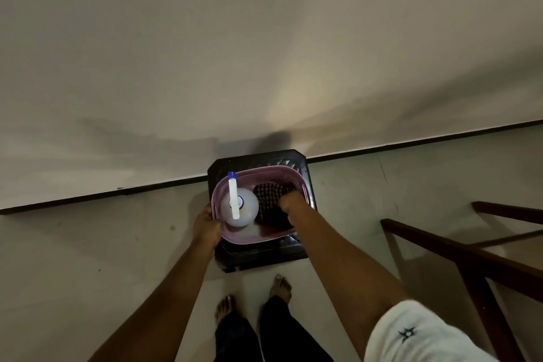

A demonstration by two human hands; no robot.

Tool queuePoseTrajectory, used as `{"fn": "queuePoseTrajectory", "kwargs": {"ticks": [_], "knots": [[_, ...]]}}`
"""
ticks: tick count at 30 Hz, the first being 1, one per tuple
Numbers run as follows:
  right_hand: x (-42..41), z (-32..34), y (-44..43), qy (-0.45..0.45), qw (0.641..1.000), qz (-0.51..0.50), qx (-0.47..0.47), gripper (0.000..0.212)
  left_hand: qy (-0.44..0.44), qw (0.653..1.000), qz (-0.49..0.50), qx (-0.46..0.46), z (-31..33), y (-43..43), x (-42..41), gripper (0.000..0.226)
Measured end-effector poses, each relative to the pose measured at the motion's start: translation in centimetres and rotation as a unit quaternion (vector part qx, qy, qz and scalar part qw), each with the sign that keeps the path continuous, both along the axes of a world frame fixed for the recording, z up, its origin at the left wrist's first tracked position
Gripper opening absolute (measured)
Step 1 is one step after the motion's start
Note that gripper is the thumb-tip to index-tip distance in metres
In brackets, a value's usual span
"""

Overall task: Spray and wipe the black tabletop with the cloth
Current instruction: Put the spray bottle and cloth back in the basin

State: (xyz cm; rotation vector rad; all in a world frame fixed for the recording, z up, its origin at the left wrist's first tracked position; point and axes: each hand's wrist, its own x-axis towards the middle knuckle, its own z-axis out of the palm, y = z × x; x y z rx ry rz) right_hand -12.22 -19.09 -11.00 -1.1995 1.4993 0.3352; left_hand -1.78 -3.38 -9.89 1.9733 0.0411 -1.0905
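Observation:
A small black table (258, 256) stands against the wall, and a pink plastic basket (249, 236) covers most of its top. Upright in the basket's left half is a translucent spray bottle (239, 210) with a white trigger head and a blue nozzle. A dark maroon cloth (269, 211) lies in the right half. My left hand (207, 226) grips the basket's left rim. My right hand (289, 204) reaches inside the basket, its fingers curled down onto the cloth.
A dark wooden frame (458, 256) stands to the right on the pale floor. A plain wall with a dark skirting line (102, 195) runs behind the table. My bare feet (252, 300) are just in front of the table.

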Motion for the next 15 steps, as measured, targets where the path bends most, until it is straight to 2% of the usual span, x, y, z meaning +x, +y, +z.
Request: {"fn": "queuePoseTrajectory", "kwargs": {"ticks": [2,4,5,7,10,13,15], "knots": [[0.1,0.3,1.2,0.042,0.991,0.061,-0.109,0.049,0.003,1.000,0.008,-0.003,0.2,0.0,0.0,0.052],[-0.7,0.6,2.7,0.060,0.959,0.170,-0.220,0.054,0.001,1.000,0.012,-0.002,0.4,0.0,-0.2,0.051],[-1.1,0.5,3.1,0.057,0.944,0.216,-0.243,0.053,-0.001,1.000,0.014,-0.001,0.3,-0.1,-0.2,0.050],[-1.4,-0.5,3.5,0.065,0.926,0.295,-0.226,0.055,-0.005,1.000,0.011,0.007,0.2,-0.1,-0.1,0.047],[-0.9,-2.8,2.7,0.107,0.906,0.389,-0.132,0.072,-0.014,1.000,-0.008,0.013,0.1,0.0,-0.1,0.042],[-0.4,-4.3,2.0,0.116,0.892,0.425,-0.105,0.079,-0.019,1.000,-0.020,0.006,0.2,0.2,-0.1,0.042],[-0.8,-4.0,1.7,0.099,0.888,0.435,-0.115,0.072,-0.013,1.000,-0.014,0.006,0.3,0.1,0.0,0.043]]}}
